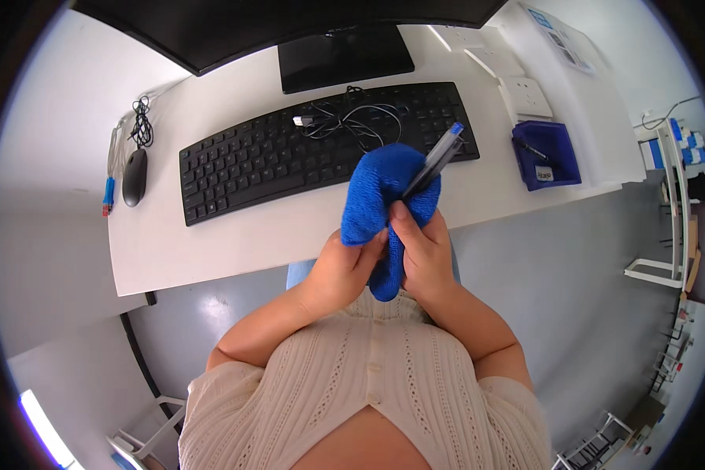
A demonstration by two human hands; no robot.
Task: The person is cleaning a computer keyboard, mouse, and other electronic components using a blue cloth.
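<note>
A bunched blue cloth (374, 188) is gripped in front of my body, just off the desk's near edge. My left hand (343, 270) pinches its lower left part, thumb pressed on the fabric. My right hand (423, 254) closes round the cloth from the other side. A clear pen (440, 157) with a blue end slants up and right out of the folds, above my right thumb. The pen's lower part is hidden in the cloth, so I cannot see which fingers press on it.
Behind the cloth lies a black keyboard (266, 160) with a coiled black cable (360, 117) on it. A black mouse (135, 178) and a blue-and-red pen-like item (108, 196) are at the left. On the right stands a blue tray (568, 160). The monitor stand (345, 59) is at the back.
</note>
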